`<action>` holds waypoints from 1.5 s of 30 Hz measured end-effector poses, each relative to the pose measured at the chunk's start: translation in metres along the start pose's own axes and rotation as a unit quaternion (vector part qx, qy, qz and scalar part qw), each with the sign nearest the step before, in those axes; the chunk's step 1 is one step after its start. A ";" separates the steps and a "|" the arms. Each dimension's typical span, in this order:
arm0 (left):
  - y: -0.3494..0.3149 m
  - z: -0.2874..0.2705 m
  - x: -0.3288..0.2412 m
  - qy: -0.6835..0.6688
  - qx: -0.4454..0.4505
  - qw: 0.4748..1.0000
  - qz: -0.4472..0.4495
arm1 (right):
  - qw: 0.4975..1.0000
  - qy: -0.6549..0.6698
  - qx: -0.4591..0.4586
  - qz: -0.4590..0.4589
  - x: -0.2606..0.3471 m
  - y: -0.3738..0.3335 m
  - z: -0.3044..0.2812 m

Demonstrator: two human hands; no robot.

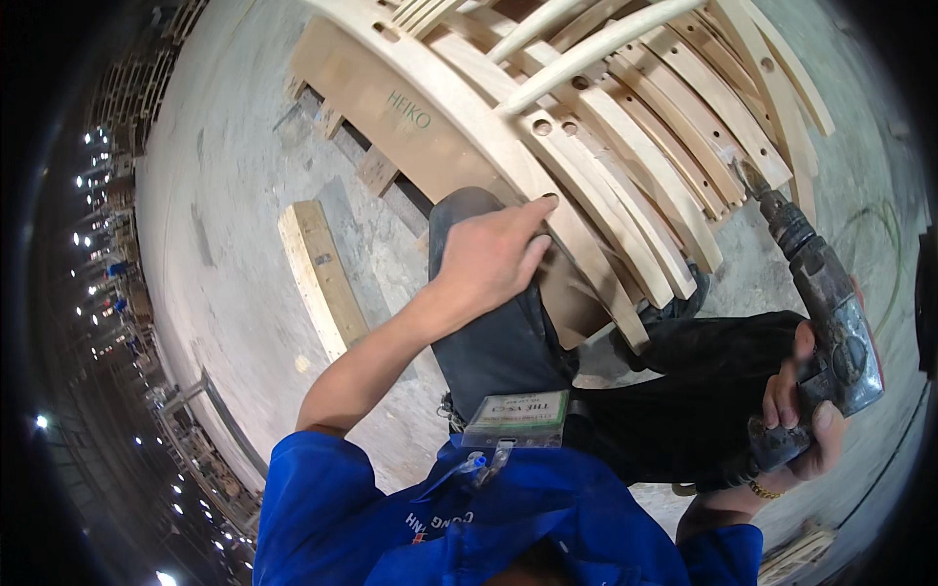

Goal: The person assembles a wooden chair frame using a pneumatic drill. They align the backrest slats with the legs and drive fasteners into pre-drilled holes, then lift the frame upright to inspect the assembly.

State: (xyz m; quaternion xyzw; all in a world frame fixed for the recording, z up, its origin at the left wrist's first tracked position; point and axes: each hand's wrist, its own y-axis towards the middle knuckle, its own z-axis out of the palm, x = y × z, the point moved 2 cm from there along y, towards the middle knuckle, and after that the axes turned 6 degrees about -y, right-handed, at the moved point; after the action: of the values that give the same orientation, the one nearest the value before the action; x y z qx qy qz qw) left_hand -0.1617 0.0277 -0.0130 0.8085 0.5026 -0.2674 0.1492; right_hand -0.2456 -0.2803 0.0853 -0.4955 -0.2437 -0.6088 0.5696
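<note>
My left hand (489, 252) reaches over the edge of a long curved wooden rail (586, 262). Its index finger is stretched out with the tip at a round hole; the thumb is apart, and the other fingers are partly hidden. On the right, my right hand (793, 415) is closed round the handle of a power drill (826, 308). The drill points away from me and to the left. Its bit (750, 178) is close to the end of a curved wooden slat (718, 122); whether they touch I cannot tell.
Round wooden bars (596, 54) cross the stacked curved parts. Under the stack lies a brown cardboard sheet (391, 107) over pallet blocks (377, 171). A wooden block (322, 278) lies on the concrete floor to the left. A thin cable (891, 244) curves over the floor at right.
</note>
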 end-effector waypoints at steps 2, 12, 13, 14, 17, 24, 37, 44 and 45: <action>-0.006 0.011 0.000 0.029 0.006 0.999 -0.023 | 0.999 -0.009 0.043 0.006 -0.001 0.004 0.000; -0.019 0.026 0.006 0.063 0.010 0.997 -0.049 | 0.998 -0.046 0.047 0.002 0.013 0.016 -0.019; -0.017 0.025 0.009 0.059 0.006 0.998 -0.037 | 0.997 -0.062 0.040 -0.016 0.022 0.013 -0.036; -0.017 0.024 0.012 0.058 0.006 0.998 -0.027 | 0.994 -0.102 0.025 -0.040 0.036 0.011 -0.054; -0.008 0.014 0.021 -0.020 0.049 0.998 -0.035 | 0.958 -0.233 -0.073 -0.152 0.060 0.011 -0.084; -0.006 -0.030 0.041 -0.175 -0.154 0.972 -0.026 | 0.772 -0.575 -0.251 -0.106 -0.013 0.035 -0.174; -0.057 0.035 0.056 -0.474 -0.190 0.808 -0.295 | 0.583 -0.682 -0.386 0.212 -0.218 -0.045 -0.264; -0.016 0.021 0.055 -0.523 -0.265 0.770 -0.252 | 0.633 -0.586 -0.392 0.319 -0.239 -0.032 -0.273; -0.008 0.018 0.061 -0.490 -0.286 0.777 -0.272 | 0.641 -0.580 -0.391 0.314 -0.233 -0.024 -0.273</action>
State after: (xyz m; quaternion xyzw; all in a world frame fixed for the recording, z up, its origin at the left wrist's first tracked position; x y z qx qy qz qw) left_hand -0.1529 0.0668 -0.0630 0.3176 0.6140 -0.5013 0.5204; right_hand -0.3896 -0.4042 -0.2203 -0.9706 -0.0932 -0.0195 0.2211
